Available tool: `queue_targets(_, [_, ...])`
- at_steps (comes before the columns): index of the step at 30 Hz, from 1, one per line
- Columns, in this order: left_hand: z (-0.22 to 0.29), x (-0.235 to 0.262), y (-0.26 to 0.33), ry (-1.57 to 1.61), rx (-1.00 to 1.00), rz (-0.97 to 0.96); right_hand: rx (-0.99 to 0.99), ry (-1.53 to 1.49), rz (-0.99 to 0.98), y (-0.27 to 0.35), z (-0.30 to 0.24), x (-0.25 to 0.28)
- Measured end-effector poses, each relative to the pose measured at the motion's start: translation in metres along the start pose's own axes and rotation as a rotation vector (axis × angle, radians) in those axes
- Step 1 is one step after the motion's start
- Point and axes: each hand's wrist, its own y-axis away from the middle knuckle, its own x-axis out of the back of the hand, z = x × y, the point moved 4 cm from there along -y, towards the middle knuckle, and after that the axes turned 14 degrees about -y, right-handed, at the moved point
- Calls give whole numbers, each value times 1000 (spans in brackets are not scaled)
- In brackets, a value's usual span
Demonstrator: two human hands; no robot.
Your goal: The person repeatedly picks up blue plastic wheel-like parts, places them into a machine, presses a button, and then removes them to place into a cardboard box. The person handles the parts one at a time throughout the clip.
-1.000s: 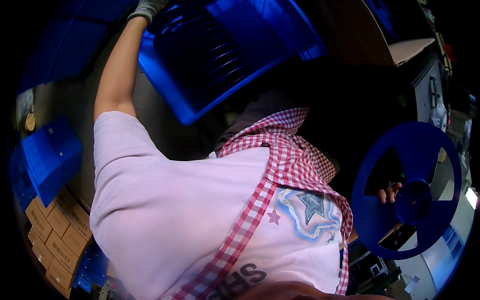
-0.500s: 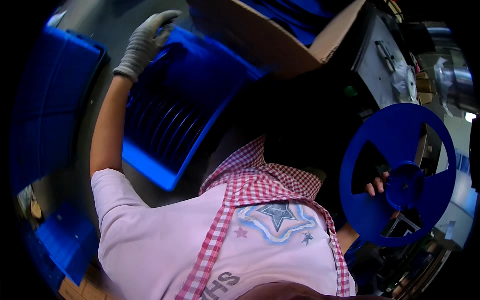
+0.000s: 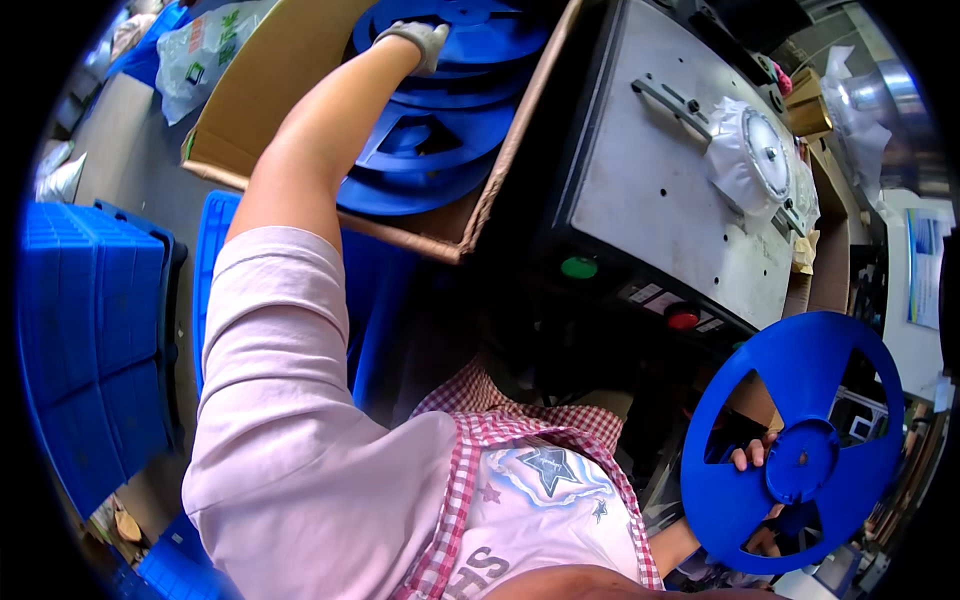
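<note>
My left hand (image 3: pixel 424 42), in a pale knit glove, reaches into a cardboard box (image 3: pixel 405 237). Its fingers are curled onto the top blue plastic reel flange (image 3: pixel 490 38) of a loose pile; the fingertips are partly hidden. Several more blue reel flanges (image 3: pixel 468 155) lie under it, overlapping and tilted. On the right, my bare right hand (image 3: pixel 753 453) holds another blue reel flange (image 3: pixel 805 365) upright, a round plate with cut-out windows and a raised hub. Its fingers come through one window next to the hub, while the rest of that hand is mostly behind the plate.
Right of the box stands a machine with a grey metal top (image 3: pixel 650 150), a white plastic-wrapped round fixture (image 3: pixel 752 158), a green button (image 3: pixel 579 267) and a red one (image 3: pixel 683 316). Stacked blue crates (image 3: pixel 95 340) are at left. A blue bin (image 3: pixel 217 225) is partly behind my left arm.
My left hand has gone from above the blue bin to the reel flanges in the cardboard box. The view has swung toward the box and machine. My right hand still holds its reel flange.
</note>
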Motion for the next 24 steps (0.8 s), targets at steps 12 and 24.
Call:
queue_targets(12, [33,-65,10,-32,-249,-335,35,-8,67,2,-4,16])
queue_targets(24, [30,-68,-31,268,-203,-663,35,-65,66,0,-2,30])
